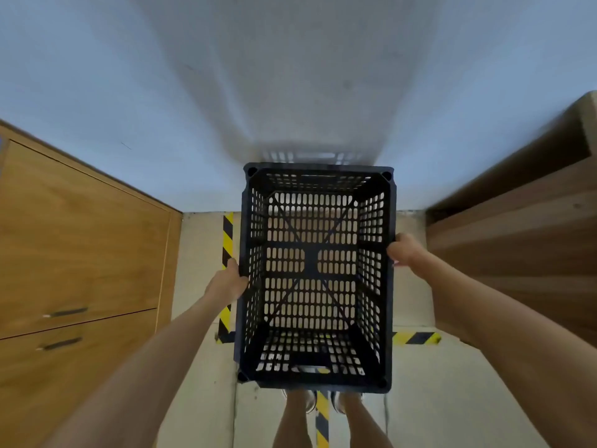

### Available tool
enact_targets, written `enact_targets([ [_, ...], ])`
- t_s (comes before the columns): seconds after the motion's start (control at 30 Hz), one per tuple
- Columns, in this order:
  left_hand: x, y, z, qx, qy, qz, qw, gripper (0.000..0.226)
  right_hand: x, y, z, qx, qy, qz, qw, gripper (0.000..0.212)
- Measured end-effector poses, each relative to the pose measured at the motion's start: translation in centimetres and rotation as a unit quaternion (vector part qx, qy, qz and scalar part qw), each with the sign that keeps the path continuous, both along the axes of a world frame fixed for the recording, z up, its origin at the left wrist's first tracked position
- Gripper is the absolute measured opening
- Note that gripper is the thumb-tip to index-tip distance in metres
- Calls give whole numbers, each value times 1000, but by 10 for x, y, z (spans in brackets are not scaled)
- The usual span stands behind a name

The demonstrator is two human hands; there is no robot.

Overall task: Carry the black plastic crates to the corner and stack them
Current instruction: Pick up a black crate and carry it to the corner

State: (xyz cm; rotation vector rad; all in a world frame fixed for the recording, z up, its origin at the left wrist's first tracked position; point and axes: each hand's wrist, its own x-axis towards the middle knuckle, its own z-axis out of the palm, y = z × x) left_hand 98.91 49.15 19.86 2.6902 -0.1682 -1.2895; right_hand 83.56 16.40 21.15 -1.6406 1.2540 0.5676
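An empty black plastic crate point(315, 276) with slotted walls and floor hangs in front of me, open side up, above the floor. My left hand point(227, 282) grips its left rim at mid-length. My right hand point(405, 252) grips the right rim opposite. The crate's far end is close to the white wall. Through the slots I see the pale floor below. No other crate is in view.
A wooden cabinet point(80, 247) with two dark handles stands on the left. A wooden unit point(517, 227) flanks the right. Yellow-and-black tape point(227, 234) marks a rectangle on the floor under the crate. My legs and shoes point(323, 405) show below the crate.
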Motion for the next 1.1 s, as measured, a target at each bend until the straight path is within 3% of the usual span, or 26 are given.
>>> enact_targets([
  [0.13, 3, -6, -37, -5, 15, -8, 1000, 23, 6, -10, -34, 5, 6, -17, 1000, 37],
  [0.5, 32, -41, -143, 6, 14, -5, 1000, 29, 33, -37, -136, -1, 23, -18, 1000, 41],
  [0.6, 33, -43, -168, 24, 40, 21, 999, 35, 31, -36, -162, -3, 29, -22, 999, 44],
  [0.73, 29, -42, -201, 17, 39, 31, 999, 38, 28, -31, -193, 0, 33, -32, 999, 26],
  [0.87, 27, -38, -233, 15, 31, 38, 999, 37, 26, -27, -227, 7, 24, -30, 999, 39],
  [1.1, 32, -42, -263, 15, 40, 97, 994, 48, 34, -25, -269, 22, 14, -59, 998, 40],
])
